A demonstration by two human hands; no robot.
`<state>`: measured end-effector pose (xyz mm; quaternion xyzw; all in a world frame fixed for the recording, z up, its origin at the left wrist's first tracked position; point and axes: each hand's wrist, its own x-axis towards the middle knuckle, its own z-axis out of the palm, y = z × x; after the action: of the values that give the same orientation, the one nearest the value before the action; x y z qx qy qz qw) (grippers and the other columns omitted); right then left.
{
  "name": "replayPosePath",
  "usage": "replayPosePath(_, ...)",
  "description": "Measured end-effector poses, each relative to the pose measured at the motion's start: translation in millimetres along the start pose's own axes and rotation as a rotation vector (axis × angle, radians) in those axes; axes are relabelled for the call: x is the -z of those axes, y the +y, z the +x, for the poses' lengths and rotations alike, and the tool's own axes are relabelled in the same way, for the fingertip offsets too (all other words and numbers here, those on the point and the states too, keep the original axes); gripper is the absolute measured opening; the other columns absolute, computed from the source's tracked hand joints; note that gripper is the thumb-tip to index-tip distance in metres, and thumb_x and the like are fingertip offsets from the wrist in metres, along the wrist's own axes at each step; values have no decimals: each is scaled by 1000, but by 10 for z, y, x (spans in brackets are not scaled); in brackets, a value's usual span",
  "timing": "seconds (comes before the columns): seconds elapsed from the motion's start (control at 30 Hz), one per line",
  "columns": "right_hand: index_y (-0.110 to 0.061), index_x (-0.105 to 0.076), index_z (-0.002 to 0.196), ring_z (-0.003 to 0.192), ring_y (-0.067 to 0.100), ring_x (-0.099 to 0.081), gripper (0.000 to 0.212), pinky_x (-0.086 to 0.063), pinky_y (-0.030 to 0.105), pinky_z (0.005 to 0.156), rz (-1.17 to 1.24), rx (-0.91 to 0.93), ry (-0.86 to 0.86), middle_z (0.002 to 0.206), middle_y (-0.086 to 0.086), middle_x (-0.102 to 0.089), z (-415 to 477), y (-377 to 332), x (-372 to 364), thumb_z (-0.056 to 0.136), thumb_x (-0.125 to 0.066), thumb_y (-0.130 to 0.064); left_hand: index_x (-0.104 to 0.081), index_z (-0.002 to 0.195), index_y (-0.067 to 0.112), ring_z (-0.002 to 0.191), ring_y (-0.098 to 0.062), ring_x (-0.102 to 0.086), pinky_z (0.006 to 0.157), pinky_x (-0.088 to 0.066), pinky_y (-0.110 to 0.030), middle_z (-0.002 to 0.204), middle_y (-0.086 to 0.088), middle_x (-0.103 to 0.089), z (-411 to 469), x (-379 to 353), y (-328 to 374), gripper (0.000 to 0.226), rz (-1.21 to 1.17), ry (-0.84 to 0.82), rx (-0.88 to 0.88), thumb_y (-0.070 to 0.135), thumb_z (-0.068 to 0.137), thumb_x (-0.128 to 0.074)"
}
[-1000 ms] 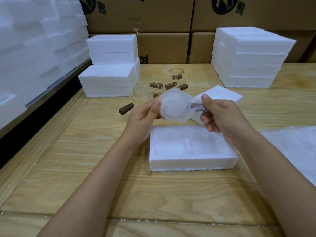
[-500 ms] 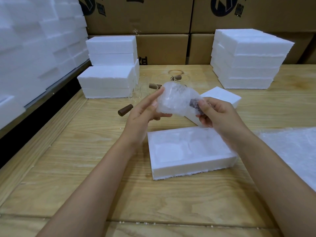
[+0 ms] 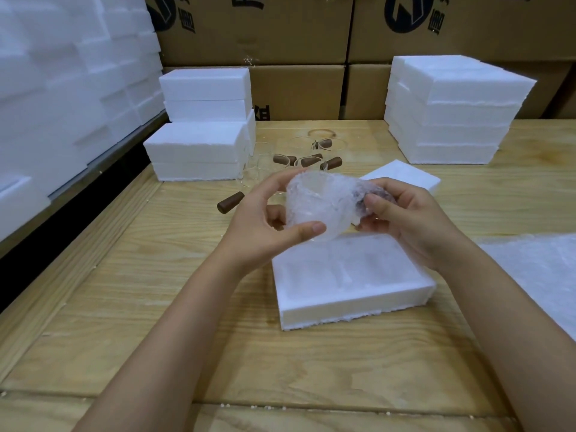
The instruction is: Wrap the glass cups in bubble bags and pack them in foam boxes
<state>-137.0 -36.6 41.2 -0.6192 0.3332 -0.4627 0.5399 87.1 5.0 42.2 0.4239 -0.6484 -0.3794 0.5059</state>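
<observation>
Head view: foam boxes stacked on wooden table, cardboard cartons behind.

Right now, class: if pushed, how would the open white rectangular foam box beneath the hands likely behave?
The white foam box looks light for its size, so it would probably slide easily on the wooden table. Lying flat and low, it seems unlikely to tip. Its ragged bottom edge suggests it crumbles.

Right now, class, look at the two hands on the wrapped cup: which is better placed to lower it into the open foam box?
Probably the left hand: it grips the wrapped cup round its body, just above the foam box. The right hand only pinches the bag's handle end.
</observation>
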Motion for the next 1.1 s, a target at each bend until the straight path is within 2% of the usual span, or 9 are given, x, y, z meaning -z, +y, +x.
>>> replayPosePath(0.13, -12, -65, 98, 67, 21, -56, 24, -57, 34, 77, 14, 6, 36, 80, 5, -63, 6, 22, -20, 78, -61, -24, -52, 116, 49, 47, -15, -61, 41, -41, -18, 74, 13, -67, 14, -13, -66, 64, 74, -3, 35, 16, 71, -84)
replayPosePath(0.23, -15, -65, 98, 56, 11, -53, 20, -57, 34, 78, -11, 32, 87, 69, -5, -62, 3, 27, -51, 80, -61, -24, -48, 117, 52, 58, -17, -69, 44, -47, -24, 117, 8, -60, 49, -17, -89, 64, 96, -4, 40, 15, 75, -80)
replayPosePath(0.3, -18, -66, 97, 57, 9, -53, 12, -57, 31, 78, -40, 52, 153, 69, -5, -61, 18, 49, -80, 87, -61, -17, -45, 119, 53, 66, -16, -71, 52, -53, -25, 128, 7, -54, 80, -18, -109, 65, 134, -2, 17, 15, 78, -78)
replayPosePath(0.53, -24, -67, 93, 72, 15, -55, 13, -50, 32, 76, -109, 106, 268, 82, -3, -65, 44, 83, -124, 92, -59, -14, -51, 117, 52, 65, -11, -63, 65, -53, -42, 99, 21, -66, 163, -44, -178, 61, 119, 79, -10, 17, 77, -79)
replayPosePath(0.63, -18, -68, 84, 72, 15, -55, 5, -48, 24, 67, -4, 123, 173, 75, -4, -65, 19, 43, -98, 84, -64, -16, -62, 117, 37, 61, -11, -46, 62, -47, -39, 94, 5, -64, 139, 2, -109, 56, 32, 99, -52, 32, 65, -82)
replayPosePath(0.73, -14, -63, 79, 66, 9, -57, 3, -47, 20, 60, -5, 123, 50, 69, -7, -64, -1, 27, -87, 77, -61, -15, -62, 120, 28, 76, -41, -51, 73, -48, -54, 105, -19, -62, 115, 84, -50, 63, -12, 58, -62, 37, 61, -80)
replayPosePath(0.8, -12, -60, 75, 62, 7, -56, 2, -46, 19, 59, -31, 119, 4, 65, -8, -63, -8, 21, -95, 76, -61, -14, -59, 127, 29, 90, -46, -50, 85, -44, -58, 113, -30, -54, 86, 127, -12, 70, 32, -3, -52, 39, 61, -79)
replayPosePath(0.97, -10, -56, 74, 59, 8, -55, 6, -45, 19, 58, -122, 79, -88, 61, -9, -60, -14, 1, -94, 73, -61, -13, -65, 113, 35, 80, -19, -44, 72, -35, -18, 118, -5, -62, 26, 169, -24, 58, 160, -85, -69, 45, 57, -76)
replayPosePath(1.1, -8, -54, 72, 59, 7, -53, 7, -43, 17, 58, -185, 59, -98, 61, -9, -57, -22, 0, -102, 72, -60, -12, -69, 104, 28, 79, -15, -46, 71, -34, -13, 106, 4, -65, 3, 160, -70, 54, 231, -124, -30, 45, 54, -76)
